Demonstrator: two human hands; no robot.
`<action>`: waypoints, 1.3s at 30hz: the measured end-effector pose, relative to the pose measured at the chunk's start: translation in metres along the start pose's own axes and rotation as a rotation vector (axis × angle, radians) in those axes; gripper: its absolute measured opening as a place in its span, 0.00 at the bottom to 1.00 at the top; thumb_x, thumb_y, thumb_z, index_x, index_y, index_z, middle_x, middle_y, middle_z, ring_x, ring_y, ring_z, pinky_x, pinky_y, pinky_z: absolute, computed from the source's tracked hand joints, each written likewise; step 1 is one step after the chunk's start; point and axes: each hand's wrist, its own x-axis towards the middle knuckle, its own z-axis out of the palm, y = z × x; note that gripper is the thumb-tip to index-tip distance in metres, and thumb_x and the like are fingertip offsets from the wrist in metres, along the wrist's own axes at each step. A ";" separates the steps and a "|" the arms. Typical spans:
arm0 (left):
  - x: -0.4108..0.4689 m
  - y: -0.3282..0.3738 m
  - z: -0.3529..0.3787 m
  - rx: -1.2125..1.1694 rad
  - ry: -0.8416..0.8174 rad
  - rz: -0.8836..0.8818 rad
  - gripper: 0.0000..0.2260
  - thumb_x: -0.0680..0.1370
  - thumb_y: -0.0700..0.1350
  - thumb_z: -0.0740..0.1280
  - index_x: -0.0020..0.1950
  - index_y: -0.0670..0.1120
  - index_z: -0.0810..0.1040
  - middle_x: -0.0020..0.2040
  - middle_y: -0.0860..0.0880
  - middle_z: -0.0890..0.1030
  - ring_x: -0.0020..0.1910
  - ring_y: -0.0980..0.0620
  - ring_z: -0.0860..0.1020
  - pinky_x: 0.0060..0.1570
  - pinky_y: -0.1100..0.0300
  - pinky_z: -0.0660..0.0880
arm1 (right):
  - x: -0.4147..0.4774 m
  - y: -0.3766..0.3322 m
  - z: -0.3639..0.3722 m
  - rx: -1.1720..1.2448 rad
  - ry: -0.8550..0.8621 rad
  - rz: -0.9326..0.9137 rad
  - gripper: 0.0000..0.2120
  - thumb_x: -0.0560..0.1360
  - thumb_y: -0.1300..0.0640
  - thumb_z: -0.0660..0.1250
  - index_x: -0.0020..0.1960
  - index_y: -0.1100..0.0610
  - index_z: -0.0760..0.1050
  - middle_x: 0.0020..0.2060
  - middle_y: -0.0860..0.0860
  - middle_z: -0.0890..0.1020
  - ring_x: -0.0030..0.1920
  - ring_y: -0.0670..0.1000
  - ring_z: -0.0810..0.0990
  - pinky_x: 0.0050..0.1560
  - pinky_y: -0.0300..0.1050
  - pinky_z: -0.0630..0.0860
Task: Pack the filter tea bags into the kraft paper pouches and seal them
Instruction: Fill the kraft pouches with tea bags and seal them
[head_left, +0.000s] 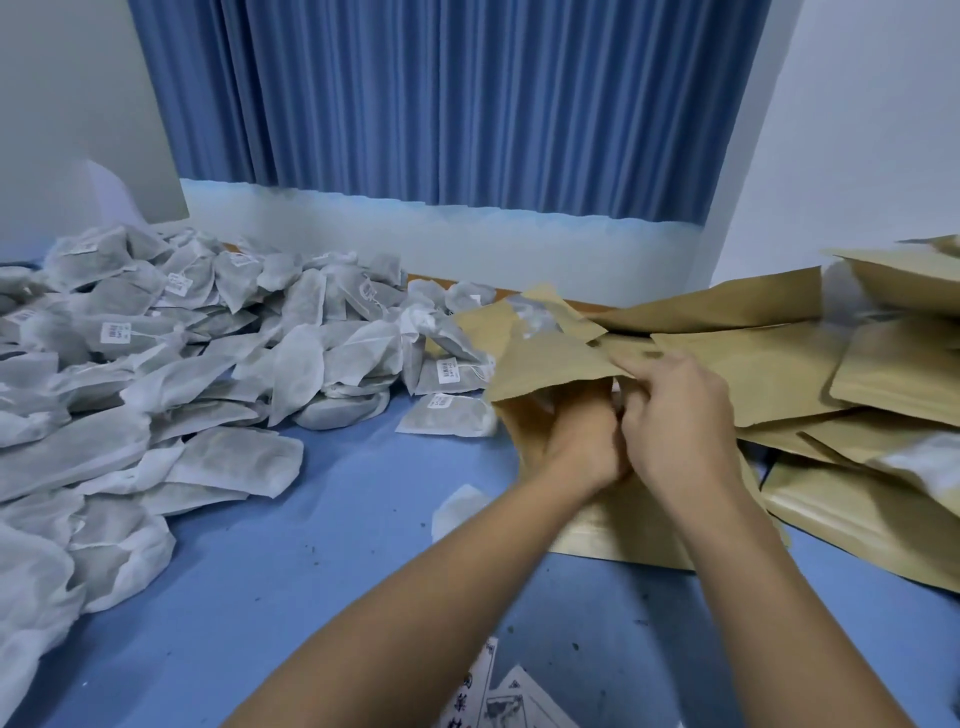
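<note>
Two hands on one pouch (550, 364), middle right of the surface (311, 561). Left hand (584, 441) is pushed into the pouch mouth with its fingers hidden under the paper flap, so can't tell what it holds or how curled it is. Right hand (680, 421) pinches the lip of the mouth, fingers curled on the paper. Reads as the fill step: load going in, seal not yet done.

Tea bags (208, 364) sit in a big heap on the left, running near to far. One stray tea bag (449, 421) lies just left of the pouch. Spare pouches (789, 374) are piled loose on the right, touching the one in work.

To do it well:
- Hold the lip up with the right hand so the mouth is wide.
- Push the load flat to the bottom, tags and strings fully inside. Anything caught in the closure strip will likely stop it sealing.
- Clear the mouth, squeeze the air out, then press the strip end to end.
- Watch that the neighbouring pouches don't get dragged along.
</note>
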 end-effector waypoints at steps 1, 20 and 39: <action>-0.010 0.000 0.002 -0.013 0.123 0.061 0.05 0.82 0.39 0.62 0.49 0.49 0.73 0.42 0.55 0.75 0.47 0.55 0.76 0.49 0.75 0.70 | 0.002 0.003 -0.004 0.023 0.041 0.005 0.23 0.75 0.67 0.62 0.62 0.48 0.82 0.49 0.59 0.80 0.51 0.61 0.77 0.49 0.44 0.68; -0.117 0.002 -0.042 -1.312 -0.194 -0.453 0.38 0.65 0.73 0.72 0.66 0.50 0.79 0.61 0.44 0.83 0.59 0.42 0.82 0.62 0.43 0.77 | -0.029 0.015 -0.044 0.098 0.046 -0.205 0.19 0.76 0.64 0.68 0.60 0.44 0.83 0.49 0.44 0.78 0.52 0.52 0.76 0.52 0.43 0.70; -0.136 -0.006 0.004 -1.207 0.014 -0.596 0.12 0.74 0.44 0.76 0.55 0.42 0.81 0.41 0.45 0.82 0.35 0.51 0.77 0.29 0.61 0.71 | -0.128 0.045 -0.031 1.282 -0.115 0.725 0.05 0.78 0.59 0.70 0.49 0.61 0.79 0.35 0.54 0.77 0.29 0.48 0.71 0.24 0.39 0.66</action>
